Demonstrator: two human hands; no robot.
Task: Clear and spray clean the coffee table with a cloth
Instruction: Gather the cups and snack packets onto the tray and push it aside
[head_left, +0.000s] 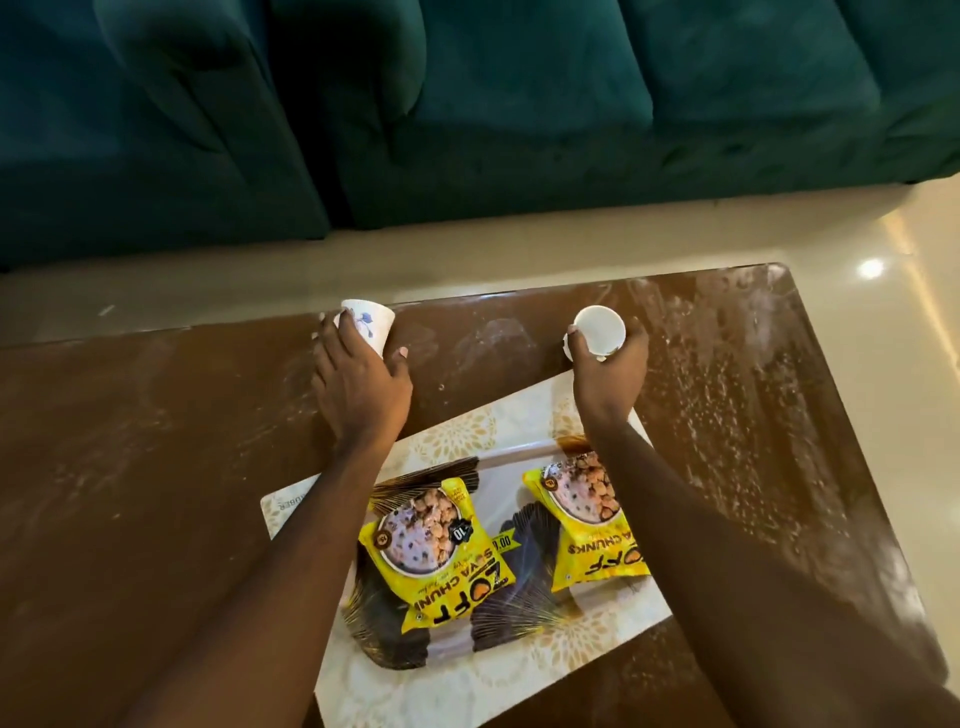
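Dusty brown coffee table bears a patterned tray.

Both hands gripping paper cups, left hand on flowered cup, right hand on white cup, dusty coffee table

Head view — steeply down, close

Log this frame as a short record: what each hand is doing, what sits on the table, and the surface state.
left hand: left hand closed on the floral paper cup, cup tipped on its side
right hand: right hand closed on the plain white cup, mouth toward the camera
tray: patterned tray with two yellow snack packets lying on it
surface: brown coffee table, whitish smears and specks, heaviest toward the right
cloth, spray: not in view
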